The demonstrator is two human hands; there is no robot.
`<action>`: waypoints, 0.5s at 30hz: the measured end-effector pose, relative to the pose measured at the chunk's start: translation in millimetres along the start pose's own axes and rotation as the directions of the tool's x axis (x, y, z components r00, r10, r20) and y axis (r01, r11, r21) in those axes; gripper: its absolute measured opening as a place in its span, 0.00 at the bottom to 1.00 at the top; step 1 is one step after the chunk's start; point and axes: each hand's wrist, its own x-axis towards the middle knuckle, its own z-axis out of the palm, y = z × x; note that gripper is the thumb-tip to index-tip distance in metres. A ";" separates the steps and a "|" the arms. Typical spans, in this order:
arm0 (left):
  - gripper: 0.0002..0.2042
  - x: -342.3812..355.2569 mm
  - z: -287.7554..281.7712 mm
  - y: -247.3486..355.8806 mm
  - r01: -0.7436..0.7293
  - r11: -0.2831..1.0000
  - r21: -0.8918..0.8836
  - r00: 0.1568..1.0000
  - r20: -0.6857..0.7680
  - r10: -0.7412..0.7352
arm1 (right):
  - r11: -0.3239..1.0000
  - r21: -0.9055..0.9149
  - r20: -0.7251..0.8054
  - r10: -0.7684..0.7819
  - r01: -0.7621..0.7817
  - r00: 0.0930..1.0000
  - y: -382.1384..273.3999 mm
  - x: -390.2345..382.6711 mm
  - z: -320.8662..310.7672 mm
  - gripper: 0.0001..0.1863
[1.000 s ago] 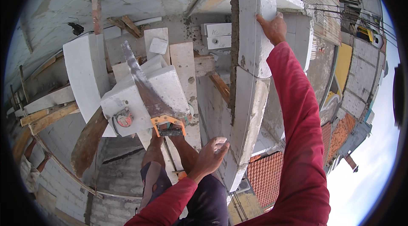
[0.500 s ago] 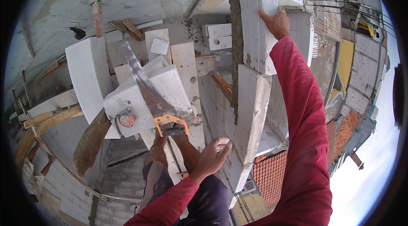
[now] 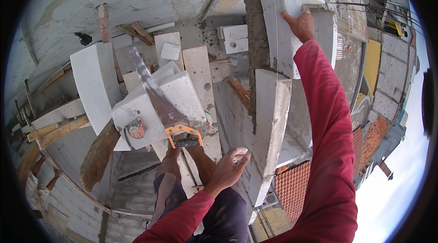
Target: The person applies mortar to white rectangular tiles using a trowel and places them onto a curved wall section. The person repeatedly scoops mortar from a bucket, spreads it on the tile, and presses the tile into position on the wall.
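Observation:
My right hand (image 3: 301, 26) grips the upper white block (image 3: 280, 51) on the wall, with a grey mortar strip beside it and a thin string along it. My left hand (image 3: 230, 170) is low beside the lower block (image 3: 269, 119), fingers curled; what they hold, if anything, is hidden. A handsaw (image 3: 159, 103) with an orange-and-black handle lies on stacked white blocks (image 3: 189, 94), beside a red-and-grey tape measure (image 3: 135, 130).
Planks (image 3: 199, 69), a rough timber (image 3: 98, 156) and another white block (image 3: 91, 83) surround the stack. A co-worker's bare legs and pale clothing (image 3: 36, 188) show at the far left. Tiled roofs (image 3: 292, 188) lie below, right of the wall.
The upper block and my right hand have moved rightward, showing more of the mortar strip on the block's left. My left hand has shifted slightly right in the picture.

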 end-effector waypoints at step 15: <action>0.26 -14.4 4.4 -21.8 0.063 0.992 0.113 0.998 0.002 -0.064 | 0.996 -0.064 0.089 -0.050 0.056 0.995 48.3 -51.3 -94.4 0.45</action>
